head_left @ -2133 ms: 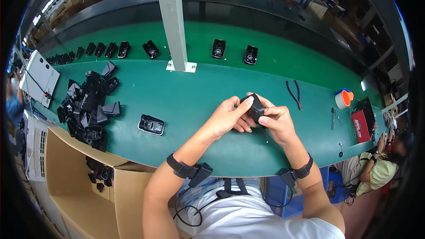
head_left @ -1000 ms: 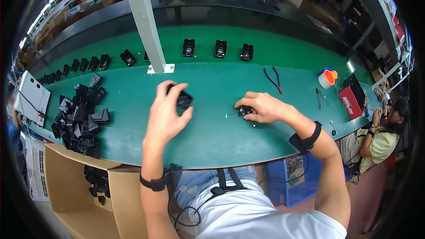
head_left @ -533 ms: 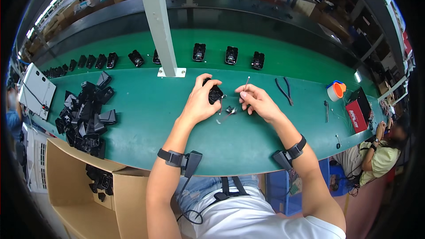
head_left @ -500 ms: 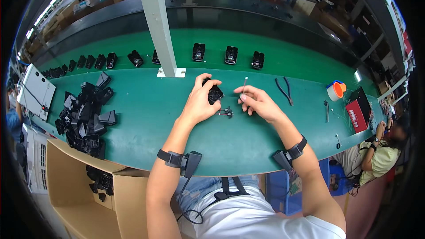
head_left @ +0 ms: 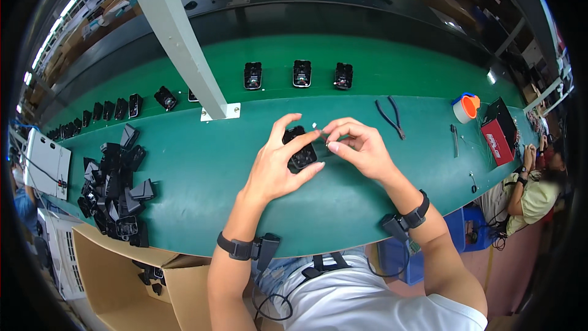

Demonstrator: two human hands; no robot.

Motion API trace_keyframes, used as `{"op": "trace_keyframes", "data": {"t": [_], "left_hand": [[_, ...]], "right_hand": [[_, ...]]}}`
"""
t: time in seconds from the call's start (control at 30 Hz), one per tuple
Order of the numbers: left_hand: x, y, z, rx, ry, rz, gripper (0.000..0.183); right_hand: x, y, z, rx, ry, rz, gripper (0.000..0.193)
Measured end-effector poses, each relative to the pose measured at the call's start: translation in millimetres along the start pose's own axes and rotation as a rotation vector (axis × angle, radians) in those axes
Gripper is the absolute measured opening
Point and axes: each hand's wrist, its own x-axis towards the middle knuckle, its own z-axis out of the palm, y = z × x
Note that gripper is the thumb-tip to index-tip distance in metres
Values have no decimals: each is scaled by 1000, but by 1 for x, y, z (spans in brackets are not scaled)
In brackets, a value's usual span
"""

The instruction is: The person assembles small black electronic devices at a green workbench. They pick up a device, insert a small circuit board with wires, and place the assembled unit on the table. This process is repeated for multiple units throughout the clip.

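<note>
A black plastic housing [head_left: 301,152], open side up, lies on the green table in front of me. My left hand [head_left: 274,162] holds it, fingers along its far side and thumb at its near right edge. Close to its right side, my right hand [head_left: 362,149] pinches a thin wire; a small white connector [head_left: 315,125] shows just beyond the fingertips. Both hands nearly meet over the housing, and the left index finger reaches toward the pinched wire. Fingers hide most of the wire and part of the housing's inside.
Several black housings [head_left: 301,74] stand in a row on the green belt beyond a grey post [head_left: 177,37]. A pile of black parts [head_left: 116,184] lies left, above a cardboard box [head_left: 122,270]. Pliers [head_left: 391,117], a tape roll [head_left: 465,109] and a red box [head_left: 497,138] lie right, near another person.
My right hand has moved left to the housing, bringing the wire down beside it. The left hand's index finger now reaches across the housing. The whole view has shifted slightly.
</note>
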Motion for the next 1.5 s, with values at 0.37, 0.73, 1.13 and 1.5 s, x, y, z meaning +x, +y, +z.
{"op": "trace_keyframes", "data": {"t": [0.37, 0.73, 1.13, 1.5], "left_hand": [[-3, 6, 15, -120, 27, -68, 83], [-3, 2, 20, -61, 44, -131, 80], [-2, 6, 18, -81, 80, 26, 89], [-6, 2, 16, -102, 82, 6, 94]], "right_hand": [[-5, -16, 6, -291, 60, -297, 15], [-9, -29, 17, -466, -49, -304, 15], [-15, -26, 24, -354, 62, -338, 14], [-17, -32, 23, -525, 44, -361, 14]]}}
